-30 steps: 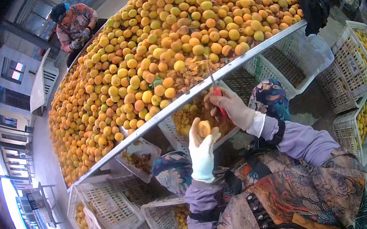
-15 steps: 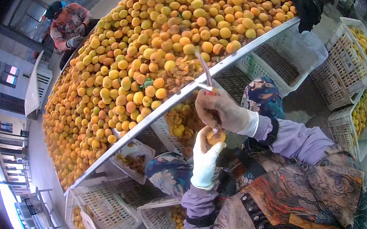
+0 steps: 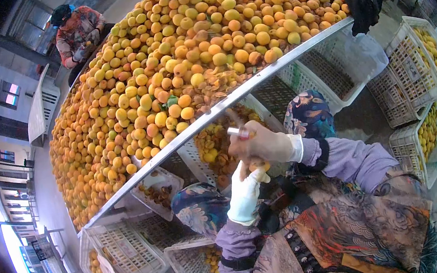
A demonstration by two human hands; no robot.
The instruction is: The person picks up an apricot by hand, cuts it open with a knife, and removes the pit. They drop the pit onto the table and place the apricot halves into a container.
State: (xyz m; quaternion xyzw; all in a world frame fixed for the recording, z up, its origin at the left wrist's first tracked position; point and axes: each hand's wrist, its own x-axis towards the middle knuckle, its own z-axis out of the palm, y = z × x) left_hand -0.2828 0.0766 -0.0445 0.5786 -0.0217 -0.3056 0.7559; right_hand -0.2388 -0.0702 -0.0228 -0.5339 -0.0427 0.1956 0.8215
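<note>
My left hand (image 3: 246, 190), in a white glove, is closed round an apricot (image 3: 258, 165), which its fingers partly cover. Just above it, my right hand (image 3: 265, 144) is closed on a slim knife (image 3: 239, 132) with red and pale parts at the grip. The knife's upper end is smeared by motion, and its lower end is hidden by the hands. Both hands are close together, apparently touching, over a white crate (image 3: 193, 160) that holds cut apricots (image 3: 212, 153). Beyond the metal table edge (image 3: 215, 110) lies a large heap of apricots (image 3: 142, 86).
A co-worker (image 3: 79, 33) sits at the far left side of the heap. Crates of apricots (image 3: 410, 69) are stacked at the right, and another crate (image 3: 123, 250) stands at lower left. A black cloth (image 3: 358, 2) hangs over the table corner. Scraps (image 3: 221, 85) lie near the edge.
My right hand has turned and lowered over the apricot, and the knife has tilted from upright toward the left. My left hand has stayed nearly in place. The co-worker's hands have shifted.
</note>
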